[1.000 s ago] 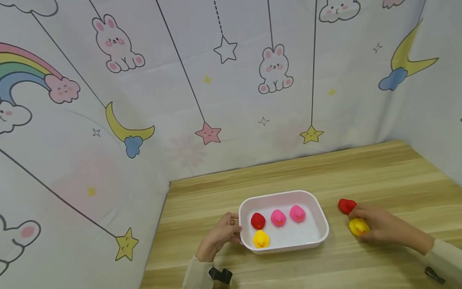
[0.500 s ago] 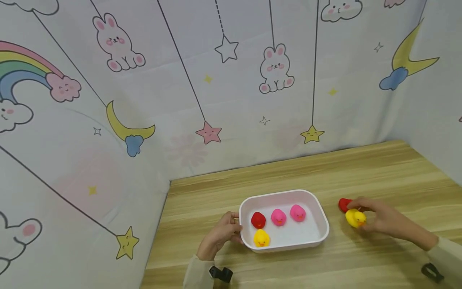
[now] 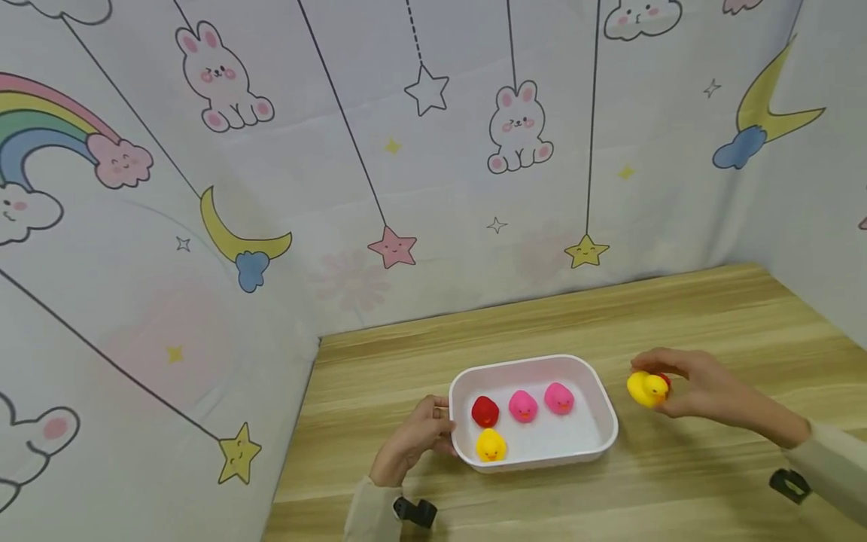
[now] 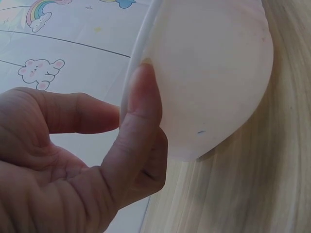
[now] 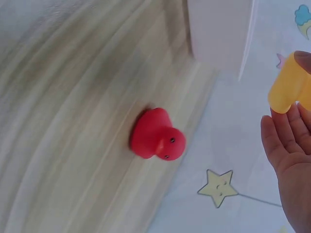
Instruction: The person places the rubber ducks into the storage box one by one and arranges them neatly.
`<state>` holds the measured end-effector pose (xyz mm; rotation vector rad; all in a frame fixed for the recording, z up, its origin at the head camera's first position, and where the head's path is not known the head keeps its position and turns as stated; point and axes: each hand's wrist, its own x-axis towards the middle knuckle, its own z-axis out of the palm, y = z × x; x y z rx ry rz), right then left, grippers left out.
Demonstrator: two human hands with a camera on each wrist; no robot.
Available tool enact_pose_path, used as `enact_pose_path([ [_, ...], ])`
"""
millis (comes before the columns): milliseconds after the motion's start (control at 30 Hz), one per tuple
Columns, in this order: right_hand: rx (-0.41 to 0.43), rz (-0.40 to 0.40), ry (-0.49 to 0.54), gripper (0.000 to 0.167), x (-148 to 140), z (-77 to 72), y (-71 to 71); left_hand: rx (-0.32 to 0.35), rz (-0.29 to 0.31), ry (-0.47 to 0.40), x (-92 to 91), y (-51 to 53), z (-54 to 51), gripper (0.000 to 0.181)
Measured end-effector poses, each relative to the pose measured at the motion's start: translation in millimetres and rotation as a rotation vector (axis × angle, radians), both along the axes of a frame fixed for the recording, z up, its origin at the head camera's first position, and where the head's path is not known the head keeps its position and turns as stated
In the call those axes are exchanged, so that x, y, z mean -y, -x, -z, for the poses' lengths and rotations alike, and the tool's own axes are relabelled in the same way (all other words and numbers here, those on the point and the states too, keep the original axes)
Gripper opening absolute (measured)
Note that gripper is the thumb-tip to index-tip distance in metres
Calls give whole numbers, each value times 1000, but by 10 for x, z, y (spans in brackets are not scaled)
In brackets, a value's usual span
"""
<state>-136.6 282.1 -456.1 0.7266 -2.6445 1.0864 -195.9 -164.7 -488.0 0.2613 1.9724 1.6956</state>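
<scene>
A white plastic tray (image 3: 582,433) stands on the table. In it sit a red rubber duck (image 3: 485,412), two pink rubber ducks (image 3: 522,406) and a yellow rubber duck (image 3: 491,445). My left hand (image 3: 415,438) holds the tray's left end, thumb and fingers at the wall by the rim (image 4: 138,48). To the right of the tray, my right hand (image 3: 704,391) pinches another yellow rubber duck (image 3: 645,388) between thumb and fingers, raised off the table. Another red rubber duck (image 5: 158,136) stands on the table, mostly hidden behind the right hand in the head view.
The wood-grain table (image 3: 731,316) meets a white cloth backdrop (image 3: 460,188) with printed rabbits, stars and moons at the back and sides. Black wrist straps (image 3: 415,513) show at both sleeves.
My right hand has picked up the yellow duck from the table and moved it up and left, past the loose red duck. The left hand and tray stay put.
</scene>
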Motion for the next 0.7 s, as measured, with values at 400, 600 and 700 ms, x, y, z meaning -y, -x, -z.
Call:
enact_pose_path([
  [400, 37, -154, -55, 51, 421, -90, 227, 12, -18, 2, -16, -1, 11, 42],
  [600, 141, -217, -63, 50, 671, -72, 306, 18, -17, -5, -17, 3, 1, 41],
  [700, 191, -268, -53, 51, 802, -63, 341, 18, -15, -11, -19, -1, 1, 40],
])
